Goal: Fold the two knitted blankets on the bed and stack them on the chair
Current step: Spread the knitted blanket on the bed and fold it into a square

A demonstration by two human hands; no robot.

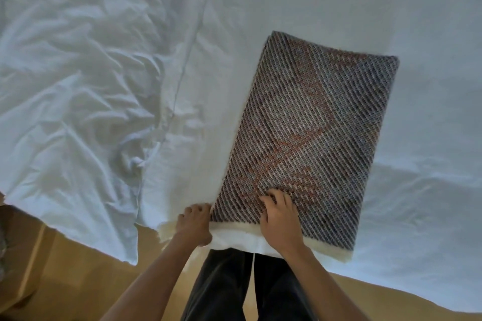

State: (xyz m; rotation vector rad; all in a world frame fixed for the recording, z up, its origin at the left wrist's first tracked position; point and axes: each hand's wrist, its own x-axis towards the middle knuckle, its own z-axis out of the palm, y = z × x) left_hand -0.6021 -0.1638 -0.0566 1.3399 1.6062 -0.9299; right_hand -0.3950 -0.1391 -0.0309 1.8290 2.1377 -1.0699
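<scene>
The knitted blanket is lying folded into a long rectangle on the white bed sheet, its near short edge sitting right at the edge of the bed, directly under and beside the person's fingers; that placement is probably deliberate, since a fold brought this close is easy to reach from a standing position.

The right hand is resting on top of the near end, its fingers curled and pressing into the knit just beyond the cream border; they are pinning the layers flat rather than pinching anything, seemingly to keep the fold from slipping.

The left hand is sitting at the near left corner, its fingers bent against the blanket's side edge; whether they are grasping the corner or only bracing it is not clear, because the fingertips are tucked out of sight; the likely purpose is squaring the edge or getting under it for a lift.

Away from the fingers, to the left, the sheet is lying heavily rumpled; no second blanket and no chair is showing, so this one looks close to being ready for carrying while the rest of the task cannot be judged.
</scene>
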